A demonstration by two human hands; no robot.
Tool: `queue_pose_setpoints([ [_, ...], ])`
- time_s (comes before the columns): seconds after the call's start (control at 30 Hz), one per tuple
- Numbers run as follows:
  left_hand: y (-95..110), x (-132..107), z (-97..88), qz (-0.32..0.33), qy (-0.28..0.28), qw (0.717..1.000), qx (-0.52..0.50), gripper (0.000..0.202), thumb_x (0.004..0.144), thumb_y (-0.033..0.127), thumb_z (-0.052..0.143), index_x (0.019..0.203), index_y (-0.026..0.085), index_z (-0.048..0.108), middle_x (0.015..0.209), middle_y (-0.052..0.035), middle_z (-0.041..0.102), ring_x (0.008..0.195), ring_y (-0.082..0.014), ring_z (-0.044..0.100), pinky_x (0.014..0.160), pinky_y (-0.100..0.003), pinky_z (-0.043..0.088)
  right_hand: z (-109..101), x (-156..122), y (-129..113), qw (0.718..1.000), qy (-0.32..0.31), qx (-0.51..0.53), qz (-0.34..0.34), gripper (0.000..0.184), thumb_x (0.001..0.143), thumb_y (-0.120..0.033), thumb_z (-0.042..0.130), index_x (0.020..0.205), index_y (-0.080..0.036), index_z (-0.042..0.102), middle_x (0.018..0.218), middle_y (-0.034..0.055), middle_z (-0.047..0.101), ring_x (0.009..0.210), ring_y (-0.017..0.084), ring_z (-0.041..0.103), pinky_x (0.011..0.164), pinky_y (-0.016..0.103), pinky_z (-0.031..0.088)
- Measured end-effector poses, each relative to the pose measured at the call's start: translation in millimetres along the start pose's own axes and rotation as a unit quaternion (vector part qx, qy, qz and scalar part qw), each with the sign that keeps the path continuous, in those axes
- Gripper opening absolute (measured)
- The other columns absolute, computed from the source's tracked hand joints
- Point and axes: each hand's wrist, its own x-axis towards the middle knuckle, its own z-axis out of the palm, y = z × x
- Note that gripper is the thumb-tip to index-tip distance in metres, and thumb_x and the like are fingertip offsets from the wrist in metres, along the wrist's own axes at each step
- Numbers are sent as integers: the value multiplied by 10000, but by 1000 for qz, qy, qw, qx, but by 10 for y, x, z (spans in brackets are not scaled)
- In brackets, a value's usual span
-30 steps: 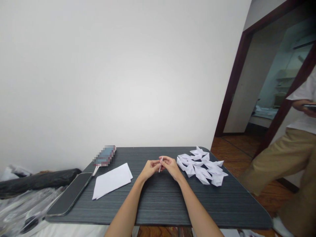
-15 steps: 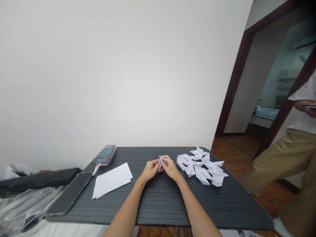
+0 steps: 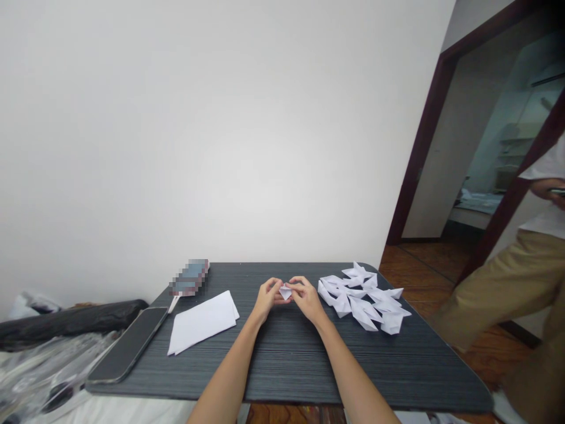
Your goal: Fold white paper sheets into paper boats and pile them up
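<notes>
A small piece of folded white paper (image 3: 285, 292) is pinched between my two hands, above the middle of the dark table (image 3: 291, 359). My left hand (image 3: 268, 297) grips its left side, with the thumb and fingers closed on it. On the other side my right hand (image 3: 304, 297) holds it between thumb and fingertips. The paper shows as a little pointed shape, its tip facing down toward me. Several folded white paper boats (image 3: 364, 297) lie in a cluster just right of my right hand.
Left of my hands lies a stack of white paper sheets (image 3: 203, 323). A black phone (image 3: 130, 344) rests at the table's left edge, and a blurred-out device (image 3: 190, 277) is behind it. Beyond the right edge stands a person (image 3: 516, 271) near a doorway.
The folded paper has turned from a narrow upright edge to a wider pointed face. My fingers have shifted toward its upper sides, and my hands are slightly farther apart.
</notes>
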Motion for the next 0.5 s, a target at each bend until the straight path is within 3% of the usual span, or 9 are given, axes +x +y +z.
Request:
queue_pose_setpoints([
  [0.1, -23, -1, 1, 17, -1, 1000, 13, 379, 587, 337, 638, 825, 136, 422, 652, -25, 604, 589, -157, 602, 624, -329, 493, 14, -7, -32, 999, -4, 37, 7, 203, 706, -210, 478, 782, -186, 665, 945, 61, 484, 724, 126, 535, 600, 239, 484],
  [0.2, -52, 2, 2, 41, -9, 999, 28, 480, 565, 295, 666, 934, 154, 393, 677, -17, 610, 588, -146, 598, 613, -310, 489, 38, 8, -13, 992, 20, 111, 54, 246, 678, -290, 529, 874, -186, 635, 941, 57, 490, 687, 127, 551, 566, 252, 501],
  [0.33, -83, -8, 5, 63, -21, 994, 85, 516, 588, 285, 646, 1017, 148, 394, 662, -22, 614, 588, -154, 598, 585, -278, 477, 32, 33, 89, 983, 28, 142, 109, 305, 624, -328, 585, 864, -142, 621, 791, 52, 560, 627, 146, 566, 537, 272, 491],
  [0.5, -72, -45, 3, 97, -14, 969, 229, 300, 673, 384, 534, 782, 109, 584, 689, -52, 624, 635, -163, 582, 573, -236, 450, -8, 39, 138, 992, 49, 69, 90, 207, 599, -316, 609, 689, -132, 638, 702, 62, 619, 621, 158, 563, 595, 286, 461],
])
